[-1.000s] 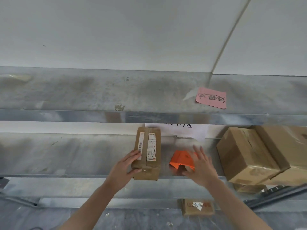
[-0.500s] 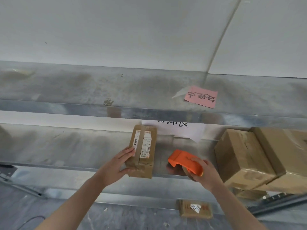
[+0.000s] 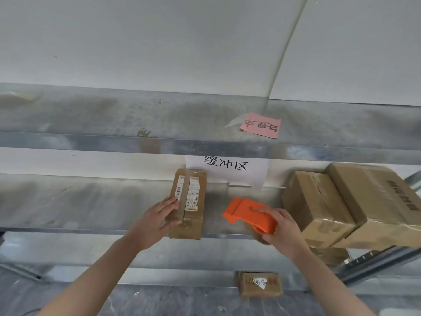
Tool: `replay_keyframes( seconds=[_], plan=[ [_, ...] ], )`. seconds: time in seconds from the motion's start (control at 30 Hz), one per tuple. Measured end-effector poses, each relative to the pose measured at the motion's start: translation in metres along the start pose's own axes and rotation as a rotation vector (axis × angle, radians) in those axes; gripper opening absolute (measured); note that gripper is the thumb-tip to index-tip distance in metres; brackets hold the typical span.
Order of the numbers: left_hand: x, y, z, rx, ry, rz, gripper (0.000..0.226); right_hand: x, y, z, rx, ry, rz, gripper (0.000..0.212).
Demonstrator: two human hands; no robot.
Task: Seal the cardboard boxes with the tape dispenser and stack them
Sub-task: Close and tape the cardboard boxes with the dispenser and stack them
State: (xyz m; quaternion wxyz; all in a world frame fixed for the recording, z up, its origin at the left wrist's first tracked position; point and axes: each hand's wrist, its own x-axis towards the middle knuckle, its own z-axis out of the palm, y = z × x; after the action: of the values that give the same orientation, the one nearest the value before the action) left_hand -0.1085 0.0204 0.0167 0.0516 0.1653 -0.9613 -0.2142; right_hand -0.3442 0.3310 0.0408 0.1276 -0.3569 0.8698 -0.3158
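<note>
Two hands are in frame and both are engaged. The left hand [image 3: 157,218] lies on the small box [image 3: 186,206], which sits lengthwise at the front edge of the middle shelf [image 3: 79,201]. Its fingers [image 3: 170,202] are laid fairly straight across the lid with the thumb against the near end, so I read this as bracing, not clamping. The right hand [image 3: 282,231] has its fingers curled tight round the orange tape dispenser [image 3: 250,215]. The dispenser is held just above the shelf, beside the small box but clear of it, nose pointing toward it.

Assessment of progress: I judge that taping of this box is not under way, as the dispenser is not touching cardboard. A darker band runs down the lid between the two labels. It may be old tape, but the view is too soft for me to confirm. At the right end of the shelf the left carton [image 3: 316,206] and the right carton [image 3: 382,201] stand touching, both with a glossy film on top, so I judge them sealed. They appear to rest on something lower, mostly hidden. A flat parcel [image 3: 259,283] lies on the level below.

Outstanding: bring the dispenser onto the far end of the small box, draw tape along the seam, cut it, then stack the box with the cartons.
</note>
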Motion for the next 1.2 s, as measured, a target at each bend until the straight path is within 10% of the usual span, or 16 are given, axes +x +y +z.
replay_keyframes(
  seconds=[0.23,0.37,0.57,1.2],
  plan=[
    [-0.024,0.040,-0.018,-0.440,0.222,-0.082,0.043,0.004,-0.089,-0.009,0.214,0.055,-0.169,0.069],
    [-0.029,0.057,-0.020,-1.068,-0.035,-0.407,0.072,0.012,-0.128,0.003,0.304,0.005,-0.194,0.070],
    [-0.018,0.055,-0.047,-1.501,-0.181,-0.592,0.052,0.019,-0.169,0.035,0.397,-0.031,-0.180,0.065],
    [-0.015,0.044,-0.050,-1.557,0.098,-0.624,0.022,0.024,-0.164,0.054,0.424,-0.057,-0.132,0.068]
  ],
)
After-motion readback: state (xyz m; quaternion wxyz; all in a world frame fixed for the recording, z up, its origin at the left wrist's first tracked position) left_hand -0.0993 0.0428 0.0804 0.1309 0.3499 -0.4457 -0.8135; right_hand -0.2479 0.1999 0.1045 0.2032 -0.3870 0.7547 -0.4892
